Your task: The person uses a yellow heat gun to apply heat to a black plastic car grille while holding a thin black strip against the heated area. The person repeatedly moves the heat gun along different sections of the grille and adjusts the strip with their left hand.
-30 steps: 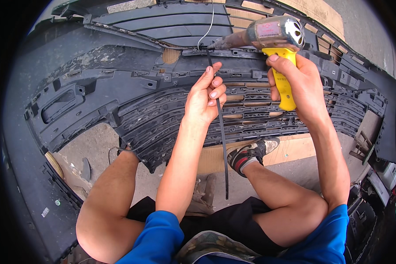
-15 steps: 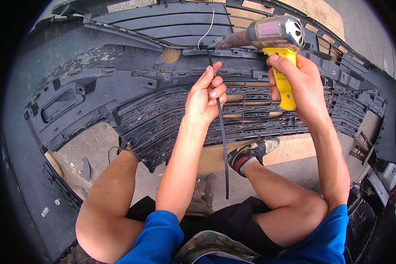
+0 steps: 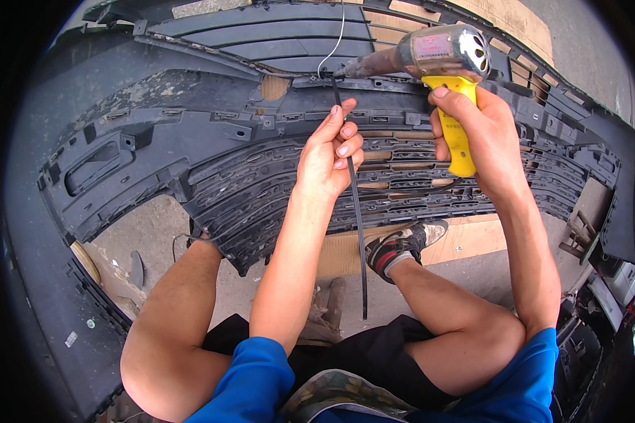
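My left hand (image 3: 330, 154) is closed round a thin black plastic welding rod (image 3: 358, 233), pinching it with thumb and fingers. The rod's upper end meets the black plastic bumper (image 3: 212, 134), and its lower end hangs free above my lap. In my right hand (image 3: 483, 134) is a heat gun (image 3: 441, 53), gripped by its yellow handle. Its scorched metal nozzle points left, with the tip right beside the rod's upper end. A thin pale wire (image 3: 340, 39) curves down to that same spot on the bumper.
Slatted grille sections (image 3: 402, 162) of the bumper spread across in front of me. Cardboard (image 3: 473, 236) lies beneath, near my shoe (image 3: 406, 247). Another dark panel (image 3: 56, 338) stands at the left, and assorted items (image 3: 621, 289) crowd the right edge.
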Tool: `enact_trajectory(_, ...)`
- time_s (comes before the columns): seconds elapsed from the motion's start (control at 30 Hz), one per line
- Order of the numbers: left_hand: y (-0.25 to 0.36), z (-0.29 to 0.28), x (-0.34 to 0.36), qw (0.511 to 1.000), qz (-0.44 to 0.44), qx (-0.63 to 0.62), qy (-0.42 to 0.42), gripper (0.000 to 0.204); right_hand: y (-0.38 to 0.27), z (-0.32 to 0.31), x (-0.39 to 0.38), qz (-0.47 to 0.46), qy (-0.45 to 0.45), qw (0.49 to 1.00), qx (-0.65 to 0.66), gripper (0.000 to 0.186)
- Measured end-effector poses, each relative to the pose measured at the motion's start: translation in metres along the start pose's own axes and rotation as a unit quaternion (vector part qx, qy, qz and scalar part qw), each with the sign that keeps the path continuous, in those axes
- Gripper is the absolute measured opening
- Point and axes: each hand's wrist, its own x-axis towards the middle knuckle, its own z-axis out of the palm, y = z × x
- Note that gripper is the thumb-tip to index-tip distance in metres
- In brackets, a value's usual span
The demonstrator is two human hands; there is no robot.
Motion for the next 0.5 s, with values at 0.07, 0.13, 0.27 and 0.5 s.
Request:
enact_trajectory(0.07, 0.0002, 0.0005, -0.0003, 1.000, 0.000, 0.002, 0.003, 0.034, 0.0004, 0.0001, 0.0003, 0.000, 0.000, 1.000, 0.000, 0.031)
enact_trajectory(0.13, 0.0003, 0.0010, -0.0006, 1.000, 0.000, 0.005, 0.008, 0.035, 0.0013, 0.0000, 0.0008, 0.000, 0.001, 1.000, -0.001, 0.031)
enact_trajectory(0.27, 0.0003, 0.0060, -0.0023, 1.000, -0.001, -0.007, 0.024, 0.033, 0.0014, 0.0001, 0.0009, -0.003, 0.001, 1.000, 0.000, 0.032)
enact_trajectory(0.5, -0.0006, 0.0059, -0.0024, 1.000, 0.003, 0.003, 0.022, 0.034, 0.0008, -0.0003, 0.0010, 0.005, 0.004, 1.000, 0.000, 0.033)
